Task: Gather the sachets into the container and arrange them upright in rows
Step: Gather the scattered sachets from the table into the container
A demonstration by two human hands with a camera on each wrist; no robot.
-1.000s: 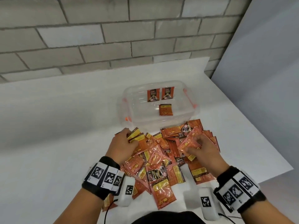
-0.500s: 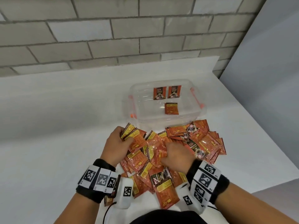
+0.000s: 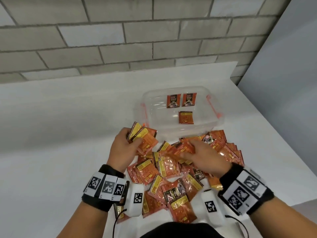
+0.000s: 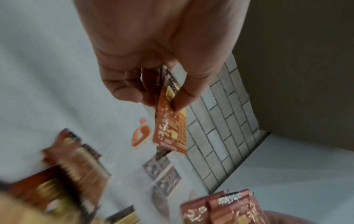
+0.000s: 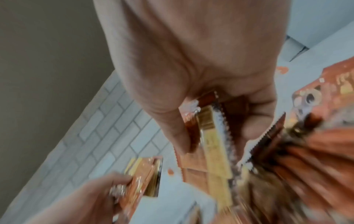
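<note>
A heap of orange sachets (image 3: pixel 173 167) lies on the white table in front of a clear plastic container (image 3: pixel 211 124). Two sachets (image 3: pixel 181 100) stand upright against its far wall and one (image 3: pixel 186 117) lies flat on its floor. My left hand (image 3: pixel 123 146) grips a small stack of sachets (image 3: pixel 144 138) left of the container; the left wrist view shows thumb and fingers pinching the stack (image 4: pixel 170 121). My right hand (image 3: pixel 202 155) is on the heap, and its fingers pinch sachets (image 5: pixel 212 136) in the right wrist view.
A grey brick wall (image 3: pixel 120 40) runs behind the table (image 3: pixel 51 134). A pale panel (image 3: pixel 283 83) stands to the right, and the table's right edge (image 3: pixel 291 143) falls off diagonally there. The container has orange clips (image 3: pixel 212 107) on its sides.
My left hand has lifted its stack of sachets up and toward the container's left corner. My right hand moved from the heap's middle toward the right and closed on sachets.
</note>
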